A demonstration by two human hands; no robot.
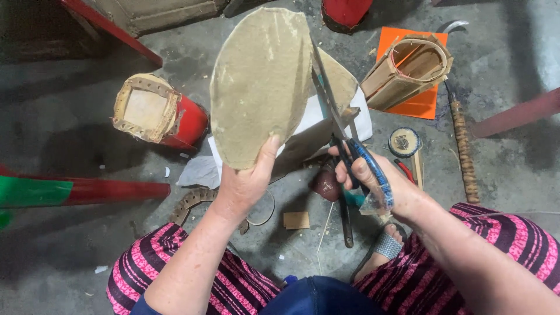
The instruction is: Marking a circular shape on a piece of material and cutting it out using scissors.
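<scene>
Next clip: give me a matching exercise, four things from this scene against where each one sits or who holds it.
Things:
1. tan hide sheet
2. scissors
3. red drum shell
4. bamboo-slat frame

Places:
a. lying on an orange sheet
b. gripped in the right hand
c. on the floor, left of the hide
d. pinched by the left hand

Pairs: 1-d, 2-b, 3-c, 4-a

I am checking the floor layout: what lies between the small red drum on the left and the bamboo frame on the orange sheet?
In the head view, the tan hide sheet held by the left hand lies between the red drum and the bamboo frame, with the scissors cutting its edge.
</scene>
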